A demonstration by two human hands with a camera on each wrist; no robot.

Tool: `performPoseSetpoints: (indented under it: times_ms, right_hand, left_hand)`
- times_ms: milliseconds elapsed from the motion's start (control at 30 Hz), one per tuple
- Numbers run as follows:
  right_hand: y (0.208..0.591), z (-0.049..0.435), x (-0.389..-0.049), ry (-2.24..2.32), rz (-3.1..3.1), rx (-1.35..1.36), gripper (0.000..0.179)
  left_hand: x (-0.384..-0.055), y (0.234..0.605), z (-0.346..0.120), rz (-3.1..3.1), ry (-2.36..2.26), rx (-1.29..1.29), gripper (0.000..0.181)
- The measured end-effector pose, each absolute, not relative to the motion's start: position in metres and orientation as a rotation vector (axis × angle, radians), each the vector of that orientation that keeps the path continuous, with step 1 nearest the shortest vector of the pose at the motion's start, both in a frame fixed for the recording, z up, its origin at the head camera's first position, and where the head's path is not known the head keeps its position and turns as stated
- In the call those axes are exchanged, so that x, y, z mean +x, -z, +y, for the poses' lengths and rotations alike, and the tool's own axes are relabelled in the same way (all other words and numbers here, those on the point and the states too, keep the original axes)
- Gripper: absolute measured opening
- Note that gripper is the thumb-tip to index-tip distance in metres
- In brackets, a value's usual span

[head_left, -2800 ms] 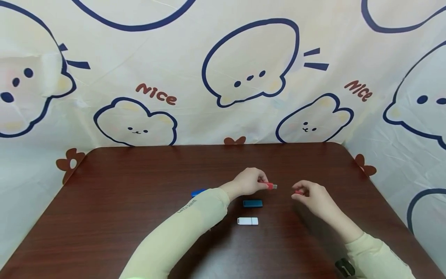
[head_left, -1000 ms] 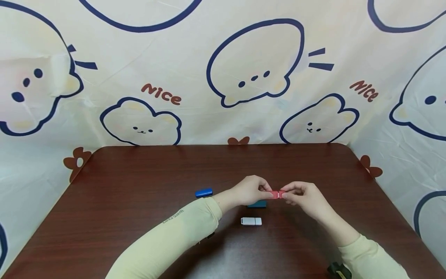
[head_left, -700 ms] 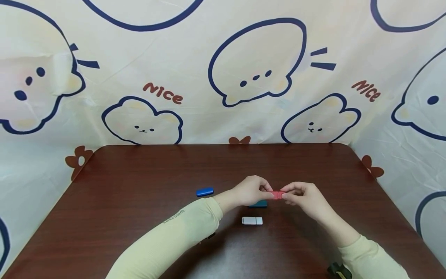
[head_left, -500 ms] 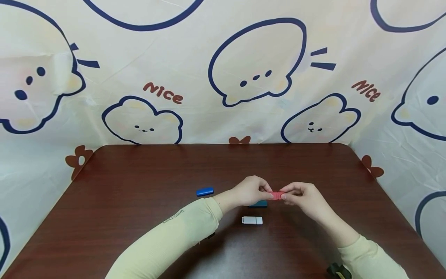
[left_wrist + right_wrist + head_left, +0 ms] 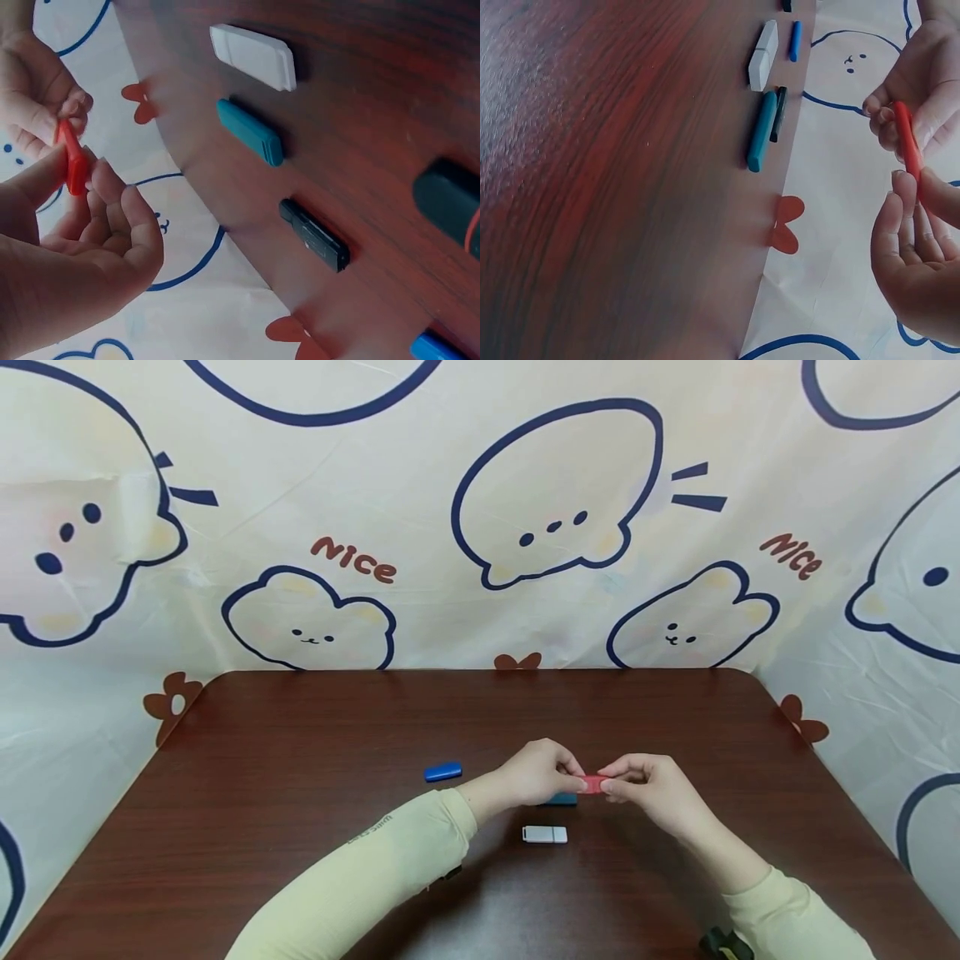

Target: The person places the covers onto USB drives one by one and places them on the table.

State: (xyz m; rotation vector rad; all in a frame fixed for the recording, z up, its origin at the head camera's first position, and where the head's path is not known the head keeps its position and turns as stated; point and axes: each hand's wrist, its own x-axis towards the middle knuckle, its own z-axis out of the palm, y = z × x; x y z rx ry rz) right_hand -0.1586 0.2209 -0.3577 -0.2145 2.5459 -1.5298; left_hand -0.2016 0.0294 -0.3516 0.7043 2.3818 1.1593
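A red USB flash drive (image 5: 592, 784) is held in the air between both hands, its plug covered by the red cap. My left hand (image 5: 536, 772) pinches its left end between thumb and fingers. At the other end, the thumb and fingertips of my right hand (image 5: 656, 792) grip the cap. Both wrist views show the red drive (image 5: 75, 161) between the two hands. Below it on the table lie a teal flash drive (image 5: 249, 131), partly hidden by the left hand in the head view, and a white flash drive (image 5: 545, 834).
On the brown table (image 5: 337, 727) a blue stick (image 5: 443, 772) lies left of the hands. The left wrist view also shows a small black stick (image 5: 315, 234) and a larger black object with a red line (image 5: 450, 202). A cartoon-print cloth (image 5: 420, 527) hangs behind.
Earlier the metal plug showed in the left hand and the cap was apart in the right. The hands came together, the gap closed, and the joined drive has since shifted slightly down.
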Motion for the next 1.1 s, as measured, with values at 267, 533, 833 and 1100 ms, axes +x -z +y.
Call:
performPoseSetpoints:
  times_ms: [267, 533, 833, 1100]
  right_hand:
    - [0.355, 0.217, -0.159, 1.514, 2.562, -0.152, 0.02]
    - [0.354, 0.217, -0.16, 1.538, 2.533, -0.072, 0.025]
    - [0.356, 0.216, -0.158, 1.378, 2.675, -0.203, 0.024]
    - [0.359, 0.21, -0.156, 1.109, 2.95, -0.42, 0.016]
  left_hand:
    - [-0.198, 0.354, 0.027, 2.552, -0.994, 0.874, 0.013]
    - [-0.19, 0.351, 0.022, 2.854, -0.655, 1.106, 0.02]
    - [-0.189, 0.355, 0.02, 2.908, -0.658, 1.114, 0.018]
    - [-0.187, 0.356, 0.02, 2.919, -0.624, 1.109, 0.02]
